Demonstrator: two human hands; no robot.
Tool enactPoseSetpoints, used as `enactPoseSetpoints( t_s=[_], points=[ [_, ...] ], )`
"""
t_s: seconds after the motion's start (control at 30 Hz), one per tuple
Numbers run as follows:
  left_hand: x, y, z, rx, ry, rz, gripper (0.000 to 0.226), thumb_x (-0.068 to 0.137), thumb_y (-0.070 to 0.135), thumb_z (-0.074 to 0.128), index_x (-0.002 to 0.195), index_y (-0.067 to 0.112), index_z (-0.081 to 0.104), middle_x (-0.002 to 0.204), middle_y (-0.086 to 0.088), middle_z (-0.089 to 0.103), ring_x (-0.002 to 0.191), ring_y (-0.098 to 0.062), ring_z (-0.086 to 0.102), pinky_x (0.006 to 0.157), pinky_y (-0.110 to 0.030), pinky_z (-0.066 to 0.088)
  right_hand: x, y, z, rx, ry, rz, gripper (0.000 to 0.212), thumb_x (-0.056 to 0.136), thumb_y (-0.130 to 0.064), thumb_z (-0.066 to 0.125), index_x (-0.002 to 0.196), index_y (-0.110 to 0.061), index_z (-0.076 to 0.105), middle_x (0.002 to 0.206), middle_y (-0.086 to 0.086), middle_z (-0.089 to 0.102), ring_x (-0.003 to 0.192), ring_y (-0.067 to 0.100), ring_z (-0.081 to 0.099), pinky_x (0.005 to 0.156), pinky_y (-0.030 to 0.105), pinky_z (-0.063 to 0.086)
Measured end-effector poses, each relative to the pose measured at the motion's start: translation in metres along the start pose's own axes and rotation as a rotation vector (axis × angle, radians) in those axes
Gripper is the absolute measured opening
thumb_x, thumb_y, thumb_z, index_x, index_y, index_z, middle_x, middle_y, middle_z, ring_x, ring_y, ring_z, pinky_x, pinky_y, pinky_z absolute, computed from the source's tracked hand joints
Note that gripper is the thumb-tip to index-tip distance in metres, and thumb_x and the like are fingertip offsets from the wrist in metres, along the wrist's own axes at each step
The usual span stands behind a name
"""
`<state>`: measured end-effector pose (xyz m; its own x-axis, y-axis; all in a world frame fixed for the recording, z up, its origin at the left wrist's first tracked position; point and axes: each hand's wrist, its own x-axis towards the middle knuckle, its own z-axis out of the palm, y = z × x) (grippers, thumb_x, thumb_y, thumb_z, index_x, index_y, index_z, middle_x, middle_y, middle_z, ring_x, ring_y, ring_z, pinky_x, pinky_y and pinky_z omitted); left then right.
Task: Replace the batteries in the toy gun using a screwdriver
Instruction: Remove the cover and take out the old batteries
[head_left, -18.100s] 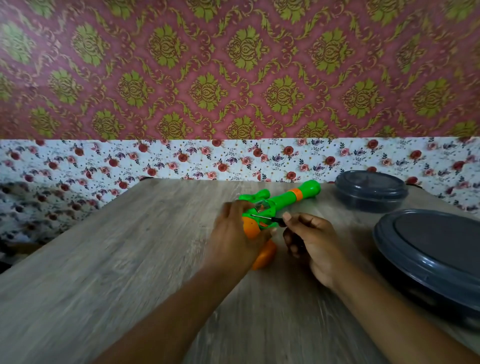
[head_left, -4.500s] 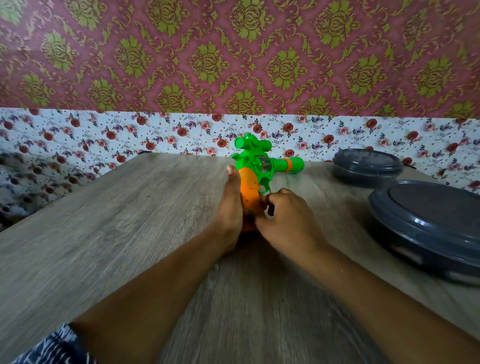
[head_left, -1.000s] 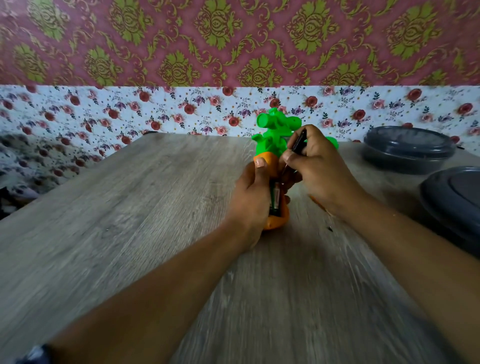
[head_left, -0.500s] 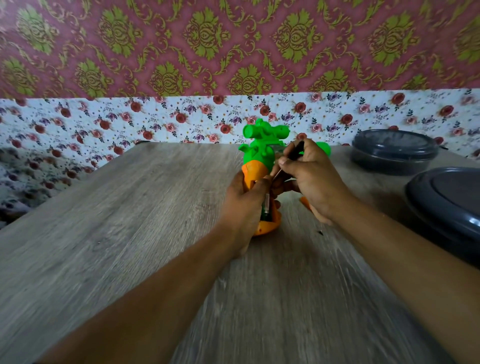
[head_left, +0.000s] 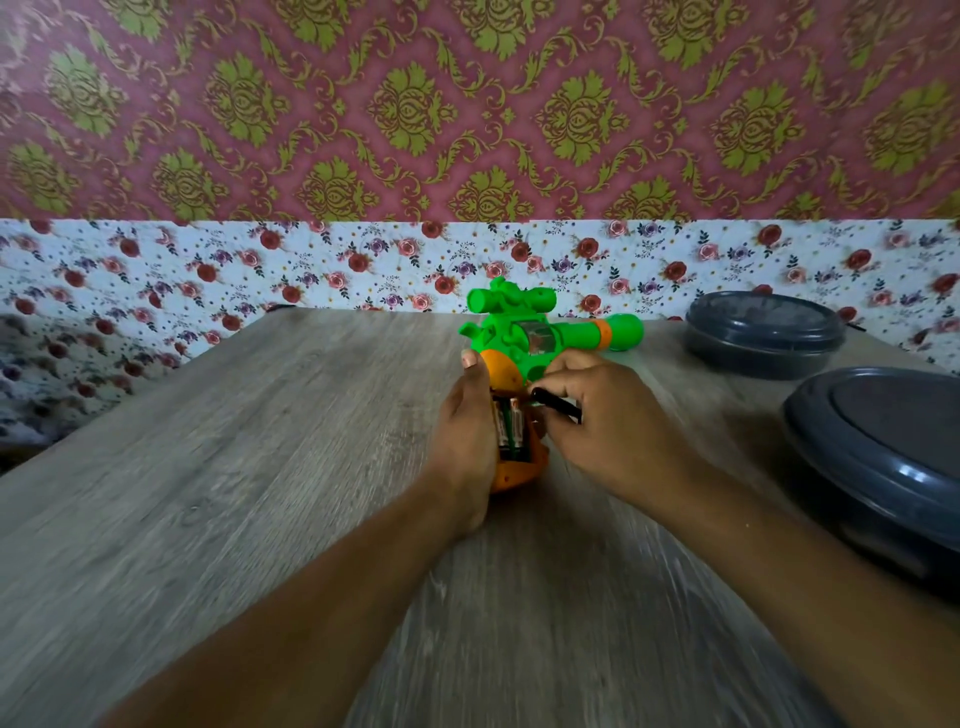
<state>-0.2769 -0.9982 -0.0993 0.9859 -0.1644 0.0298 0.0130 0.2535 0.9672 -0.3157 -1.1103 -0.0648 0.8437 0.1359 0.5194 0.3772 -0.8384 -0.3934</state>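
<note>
Orange grip of toy gun (head_left: 514, 364), frame centre: your left hand (head_left: 464, 436) clasps it steady, exposing batteries (head_left: 509, 423); right hand (head_left: 602, 421) pinches screwdriver (head_left: 556, 406).

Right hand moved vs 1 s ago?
Yes. The right hand with the screwdriver has dropped from beside the toy gun's green scope to its orange grip, by the batteries.

Bare wooden table (head_left: 270, 467) left of the toy gun (head_left: 524, 338); 2 dark lidded containers (head_left: 763, 332) crowding the right.
</note>
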Motion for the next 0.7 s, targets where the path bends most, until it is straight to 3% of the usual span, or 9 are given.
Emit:
enactPoseSetpoints(
  t_s=[0.07,0.2,0.33,0.47,0.57,0.7],
  points=[
    [-0.001,0.000,0.000,0.022,0.001,0.022,0.052,0.095,0.055,0.028,0.117,0.018,0.057,0.101,-0.015,0.070,0.087,-0.027,0.069,0.072,-0.037,0.057,0.000,-0.001,-0.001,-0.037,-0.005,-0.015,0.018,0.083,-0.011,0.057,0.095,-0.011,0.070,0.091,0.003,0.058,0.085,0.021,0.056,0.070,0.034,0.046],
    [0.000,-0.004,0.001,0.056,-0.011,0.064,0.034,0.101,0.040,0.029,0.097,0.024,0.059,0.081,-0.005,0.068,0.061,-0.011,0.067,0.057,-0.025,0.054,0.000,-0.001,0.000,-0.080,0.054,-0.035,0.014,0.086,-0.016,0.058,0.090,-0.005,0.065,0.095,0.007,0.057,0.086,0.025,0.056,0.069,0.033,0.042],
    [0.004,-0.005,0.001,0.023,0.018,-0.022,0.042,0.099,0.037,0.029,0.118,0.013,0.058,0.105,-0.023,0.068,0.077,-0.028,0.067,0.060,-0.031,0.052,-0.001,-0.005,0.005,-0.123,0.083,-0.036,0.016,0.088,-0.019,0.056,0.092,-0.004,0.061,0.110,0.012,0.056,0.095,0.027,0.055,0.070,0.028,0.033],
    [0.009,-0.006,-0.001,0.021,0.073,-0.049,0.042,0.098,0.036,0.029,0.116,0.012,0.058,0.097,-0.021,0.068,0.075,-0.029,0.065,0.061,-0.030,0.050,-0.001,-0.008,0.000,-0.097,0.138,-0.016,0.016,0.083,-0.023,0.064,0.085,-0.008,0.061,0.096,0.007,0.059,0.088,0.025,0.056,0.070,0.032,0.042],
    [0.012,-0.009,-0.001,0.036,0.075,-0.059,0.043,0.096,0.039,0.030,0.114,0.014,0.060,0.104,-0.021,0.068,0.086,-0.033,0.068,0.069,-0.036,0.053,-0.004,-0.011,0.005,-0.036,0.138,0.045,0.010,0.079,-0.021,0.068,0.082,-0.014,0.061,0.088,0.005,0.067,0.085,0.022,0.060,0.070,0.031,0.045],
    [0.009,-0.006,0.000,0.008,0.062,-0.065,0.041,0.099,0.038,0.029,0.114,0.011,0.056,0.077,-0.012,0.066,0.060,-0.022,0.064,0.064,-0.033,0.051,0.004,-0.003,-0.012,0.168,0.175,0.230,0.009,0.080,-0.013,0.068,0.077,-0.006,0.062,0.078,0.007,0.067,0.073,0.015,0.058,0.059,0.018,0.039]
  ],
)
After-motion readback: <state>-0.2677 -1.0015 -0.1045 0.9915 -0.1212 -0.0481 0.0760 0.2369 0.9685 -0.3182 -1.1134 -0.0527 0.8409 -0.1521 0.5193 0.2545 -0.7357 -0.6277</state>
